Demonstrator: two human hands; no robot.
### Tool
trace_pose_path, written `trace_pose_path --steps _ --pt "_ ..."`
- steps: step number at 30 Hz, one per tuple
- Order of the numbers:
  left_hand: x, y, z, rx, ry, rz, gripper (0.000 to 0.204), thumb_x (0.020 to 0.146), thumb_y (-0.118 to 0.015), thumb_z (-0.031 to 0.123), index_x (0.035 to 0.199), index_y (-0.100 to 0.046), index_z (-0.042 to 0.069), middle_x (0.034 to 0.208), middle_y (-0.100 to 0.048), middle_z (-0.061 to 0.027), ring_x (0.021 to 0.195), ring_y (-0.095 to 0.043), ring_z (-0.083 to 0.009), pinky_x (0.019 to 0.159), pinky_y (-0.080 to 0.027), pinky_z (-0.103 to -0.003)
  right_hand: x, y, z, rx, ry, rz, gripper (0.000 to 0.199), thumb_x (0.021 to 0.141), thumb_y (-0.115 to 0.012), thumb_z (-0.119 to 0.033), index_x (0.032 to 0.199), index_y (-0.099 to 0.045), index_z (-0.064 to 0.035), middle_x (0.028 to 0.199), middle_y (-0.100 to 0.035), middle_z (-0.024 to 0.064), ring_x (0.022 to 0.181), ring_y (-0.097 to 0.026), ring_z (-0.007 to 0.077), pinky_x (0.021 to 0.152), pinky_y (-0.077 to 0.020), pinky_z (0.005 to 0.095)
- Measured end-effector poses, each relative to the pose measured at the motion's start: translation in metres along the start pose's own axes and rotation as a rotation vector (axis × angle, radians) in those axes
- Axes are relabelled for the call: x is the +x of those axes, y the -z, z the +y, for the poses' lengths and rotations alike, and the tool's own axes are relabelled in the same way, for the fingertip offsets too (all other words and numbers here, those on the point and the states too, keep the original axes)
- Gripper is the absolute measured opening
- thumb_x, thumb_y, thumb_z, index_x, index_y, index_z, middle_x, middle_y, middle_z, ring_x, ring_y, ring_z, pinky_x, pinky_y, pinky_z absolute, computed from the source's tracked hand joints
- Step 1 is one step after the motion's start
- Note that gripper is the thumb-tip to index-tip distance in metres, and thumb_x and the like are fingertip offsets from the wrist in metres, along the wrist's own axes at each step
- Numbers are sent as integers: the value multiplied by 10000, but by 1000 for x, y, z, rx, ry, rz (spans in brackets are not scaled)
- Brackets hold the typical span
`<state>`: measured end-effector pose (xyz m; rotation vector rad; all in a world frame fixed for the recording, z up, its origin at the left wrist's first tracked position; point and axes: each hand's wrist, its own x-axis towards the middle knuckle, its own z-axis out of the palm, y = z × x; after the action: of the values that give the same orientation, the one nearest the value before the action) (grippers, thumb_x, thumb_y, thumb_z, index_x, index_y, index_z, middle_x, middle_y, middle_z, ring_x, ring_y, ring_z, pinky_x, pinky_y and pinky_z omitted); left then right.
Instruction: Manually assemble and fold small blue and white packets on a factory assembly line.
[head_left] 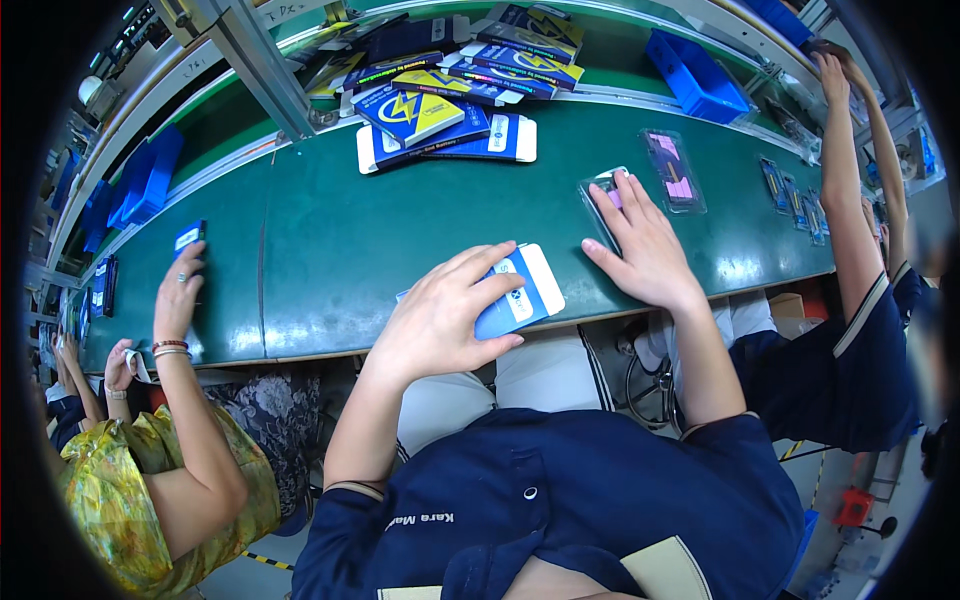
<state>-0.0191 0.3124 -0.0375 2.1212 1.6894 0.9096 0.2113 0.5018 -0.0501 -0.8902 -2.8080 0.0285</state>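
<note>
In front of me, near the table's front edge, lies a flat blue-and-white cardboard box (540,282) with a white end flap pointing right. My left hand (440,310) is spread over it, thumb apart from the fingers, covering most of the box. Farther right, my right hand (640,245) rests with fingers apart on a clear plastic blister tray (590,205). A bit of pink shows beneath those fingers; the rest of the tray's contents is hidden. Beyond that hand lies another clear tray (675,170) with a pink-and-black flat part inside.
A heap of blue-and-yellow boxes (410,112) stands at the back of the green table (340,240). Blue bins (695,75) sit behind the table. Small packaged parts (790,200) lie at the right. Co-workers' arms are at the left (190,380) and right (850,190).
</note>
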Motion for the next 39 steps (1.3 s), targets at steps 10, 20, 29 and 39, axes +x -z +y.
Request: trace_pose_path --steps 10,20,29,39 --pt "2 -12 5 163 134 150 716 657 -864 353 1234 -619 9 1242 -590 -172 1143 -561 -338 993 -463 -439 12 -1 6 196 -16 96 632 831 -713 -367 1400 -548 -147 1468 -448 223 1352 -440 412 1112 -378 477" --pt "11 9 -18 132 4 -47 746 557 -862 444 1133 -650 20 1138 -593 -125 1109 -546 -301 996 -386 -419 -5 7 -25 596 502 -9 413 646 -846 -266 951 -678 -43 1093 -585 147 985 -584 311 813 -506 385" --pt "26 -2 8 34 -70 123 776 557 -869 343 1215 -577 54 1199 -617 -152 1141 -595 -342 1027 -445 -503 33 3 -93 1120 294 665 195 843 -624 -36 1025 -565 -3 1225 -541 184 1200 -524 288 1056 -393 392" --pt "24 -48 7 -129 -90 1074 716 720 -910 136 1214 -395 75 1133 -530 -155 974 -594 -246 782 -496 -312 28 28 -142 2120 -197 235 198 960 -459 -58 1056 -619 10 999 -651 64 949 -592 109 885 -475 286"
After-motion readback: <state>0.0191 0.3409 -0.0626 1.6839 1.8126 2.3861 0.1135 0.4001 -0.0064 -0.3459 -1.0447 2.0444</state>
